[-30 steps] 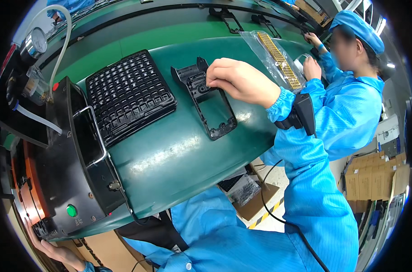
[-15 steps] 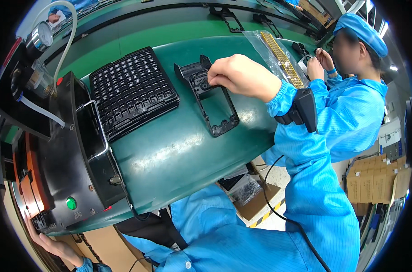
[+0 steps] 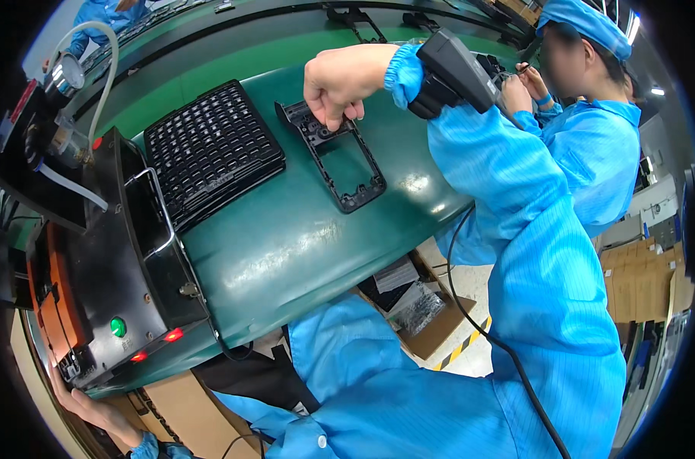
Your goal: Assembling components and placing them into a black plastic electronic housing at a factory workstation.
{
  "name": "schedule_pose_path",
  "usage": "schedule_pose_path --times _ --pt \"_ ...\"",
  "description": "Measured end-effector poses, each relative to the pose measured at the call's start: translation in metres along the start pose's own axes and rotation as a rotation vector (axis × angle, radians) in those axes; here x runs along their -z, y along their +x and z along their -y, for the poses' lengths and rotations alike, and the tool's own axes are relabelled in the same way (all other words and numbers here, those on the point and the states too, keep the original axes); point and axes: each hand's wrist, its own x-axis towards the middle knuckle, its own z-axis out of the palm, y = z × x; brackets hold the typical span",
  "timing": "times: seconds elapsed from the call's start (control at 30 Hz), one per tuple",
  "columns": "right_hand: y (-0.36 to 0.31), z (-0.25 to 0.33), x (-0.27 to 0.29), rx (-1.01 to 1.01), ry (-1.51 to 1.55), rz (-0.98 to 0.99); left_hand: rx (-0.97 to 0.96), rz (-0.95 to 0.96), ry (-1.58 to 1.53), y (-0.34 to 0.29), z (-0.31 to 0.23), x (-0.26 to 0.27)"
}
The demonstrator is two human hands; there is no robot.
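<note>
Above the green table, my right hand (image 3: 338, 86) bends down over the upper end of a black plastic frame (image 3: 346, 172). Its thumb and fingers are pinched together against the frame's inner parts; what they hold, if anything, is hidden. The frame lies flat, with a large rectangular opening. At the lower left, my left hand (image 3: 95, 411) reaches along the side of a black machine (image 3: 125, 260), fingers stretched out near the machine's orange block (image 3: 60, 310). The fingertips are partly hidden by the machine's corner. A green button (image 3: 118, 327) faces me.
Stacked black trays (image 3: 213, 145) with many small pockets stand between machine and frame. A metal bar handle (image 3: 162, 210) juts from the machine. A pressure gauge (image 3: 68, 74) and hoses rise behind it. At right, a co-worker in blue (image 3: 584, 153) sits close. A dark cable (image 3: 470, 321) crosses my arm.
My right hand has moved left, and its fingers now point down into the frame. Red lights now glow on the machine's front. The view has shifted slightly; the left hand stays by the machine.
</note>
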Motion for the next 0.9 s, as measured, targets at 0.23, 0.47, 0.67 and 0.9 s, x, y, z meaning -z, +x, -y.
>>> schedule_pose_path --times 0.23,0.47,0.67,0.9 --pt "-0.068 0.015 -0.05 0.248 0.35 -0.539 -0.038 -0.029 -0.013 0.005 -0.005 0.025" --pt "-0.105 0.051 -0.184 0.214 0.164 -0.701 -0.346 0.36 -0.111 0.061 -0.066 0.03" --pt "-0.127 0.086 -0.185 0.177 0.375 -0.795 -0.645 0.313 -0.098 0.081 -0.061 0.036" --pt "-0.157 0.192 -0.157 0.392 0.377 -0.911 -0.667 0.137 -0.345 0.089 -0.056 0.034"
